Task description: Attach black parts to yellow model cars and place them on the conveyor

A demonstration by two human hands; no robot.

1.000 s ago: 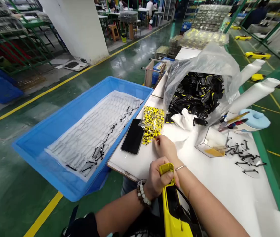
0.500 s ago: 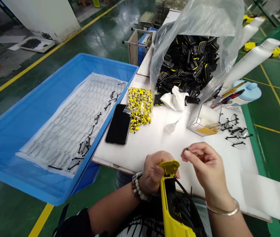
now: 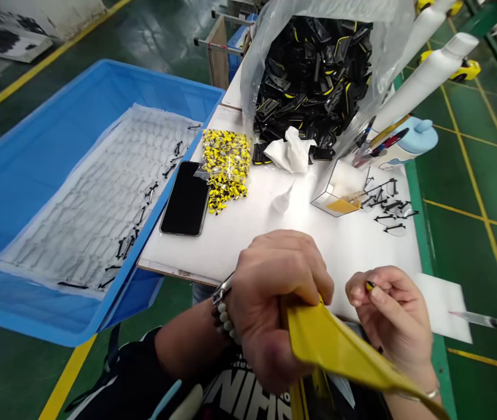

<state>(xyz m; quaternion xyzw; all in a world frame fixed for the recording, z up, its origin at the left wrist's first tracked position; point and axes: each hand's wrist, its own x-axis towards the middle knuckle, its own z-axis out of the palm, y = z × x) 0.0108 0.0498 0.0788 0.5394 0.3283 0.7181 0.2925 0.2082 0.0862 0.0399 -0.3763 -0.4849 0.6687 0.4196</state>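
Observation:
My left hand [image 3: 277, 291] is closed round one end of a yellow plastic shell [image 3: 340, 347], its fingers curled over the edge. The shell is tilted, its smooth outer side towards me, and its far end runs off the bottom of the view. To the right, my right hand [image 3: 395, 315] pinches a small yellow-and-black part [image 3: 370, 285] between thumb and fingertips, apart from the shell's near end. More such small parts spill from a clear bag [image 3: 226, 154] on the table. Between the bag and a clear box stands a small white dropper bottle [image 3: 282, 201].
A black phone [image 3: 185, 198] lies by the table's left edge, beside a large blue bin [image 3: 47, 140]. Black parts fill a big plastic bag [image 3: 310, 87] at the back. At right are a clear box [image 3: 340, 189], thin black pieces [image 3: 391, 207], white bottles [image 3: 427, 81] and a syringe [image 3: 493, 322].
My left hand has turned the shell over, so its outer side now shows instead of the inside. My right hand has moved right and down with the small part. The view has shifted.

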